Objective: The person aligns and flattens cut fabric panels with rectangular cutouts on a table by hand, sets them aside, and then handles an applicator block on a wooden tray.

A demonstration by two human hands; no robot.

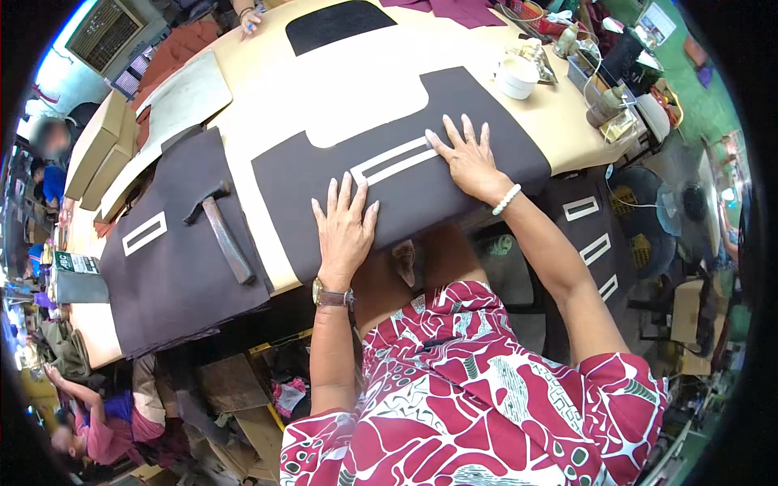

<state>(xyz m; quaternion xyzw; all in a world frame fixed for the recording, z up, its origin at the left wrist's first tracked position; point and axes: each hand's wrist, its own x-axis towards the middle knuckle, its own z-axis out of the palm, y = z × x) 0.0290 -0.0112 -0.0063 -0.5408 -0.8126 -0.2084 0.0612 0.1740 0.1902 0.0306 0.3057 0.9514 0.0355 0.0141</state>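
A dark cloth piece (405, 202) with a deep notch in its far edge lies over the near edge of the table. On it is a white rectangular strip frame (397, 164). My left hand (345, 225) lies flat on the cloth at the frame's left end, fingers spread. At the frame's right end my right hand (470, 162) rests with spread fingers, its fingertips touching or very near the strip. Both hands hold nothing. To the left, a hammer (222, 231) sits on a stack of dark cloth (182, 283), beside another white frame (144, 233).
A white tape roll or cup (516, 77) and a bin of bottles (604, 97) stand at the right back. Dark cloth with white frames (596, 243) hangs at right. Cardboard boxes (101, 146) stand left. Another person's hand (251, 22) is at the far edge; a person in pink (105, 425) is lower left.
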